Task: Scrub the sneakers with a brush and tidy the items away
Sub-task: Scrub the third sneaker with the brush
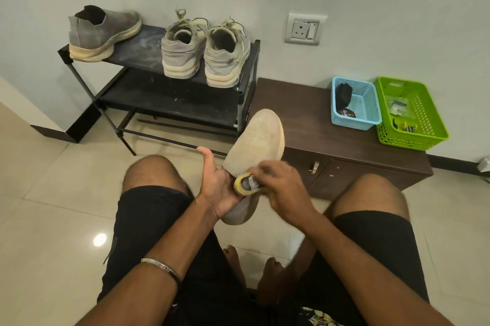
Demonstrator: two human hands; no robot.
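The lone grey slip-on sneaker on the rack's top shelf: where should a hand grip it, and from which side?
Probably at the heel collar of the grey slip-on sneaker, coming from the front left. The heel end faces the person at the left corner of the rack, the ankle opening is upright and open for fingers, and the laced pair stands apart to its right.

sneakers: 4 | brush: 1 | baskets: 2 | rack: 1 | cabinet: 1 | hands: 2
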